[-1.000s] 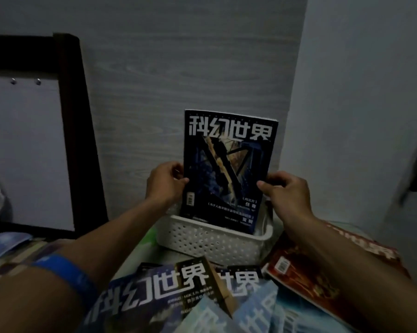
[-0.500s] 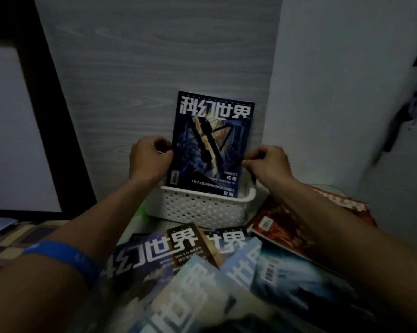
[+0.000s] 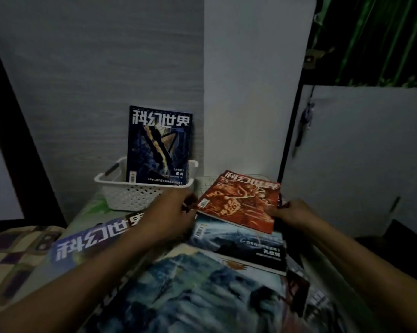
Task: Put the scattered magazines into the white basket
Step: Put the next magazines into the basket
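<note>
In the head view, a white perforated plastic basket (image 3: 140, 193) is seen against the grey wood-grain wall, with one dark-blue glossy magazine (image 3: 159, 146) standing upright inside it and leaning back against the wall. Just to the right of the basket lies a red-orange covered magazine (image 3: 241, 200), resting on top of a blue-grey covered magazine (image 3: 238, 243); further magazines, among them a pale-blue one with large white lettering (image 3: 92, 241), are spread across the surface nearer the camera (the light is dim and the lower stack is blurred).

The right hand (image 3: 296, 213) is closed on the right edge of the red-orange magazine. The left hand (image 3: 172, 215) is placed at that magazine's left edge, fingers curled; whether it actually grips the cover cannot be told, since the fingertips are smeared.

The step in hand is judged to be the lifting of the red-orange magazine. It would be done well if both side edges are pinched firmly, only the top copy is raised so the blue-grey one is not dragged along, and the magazine is turned upright and lowered in front of the standing one, spine down, so the basket is not tipped.
</note>
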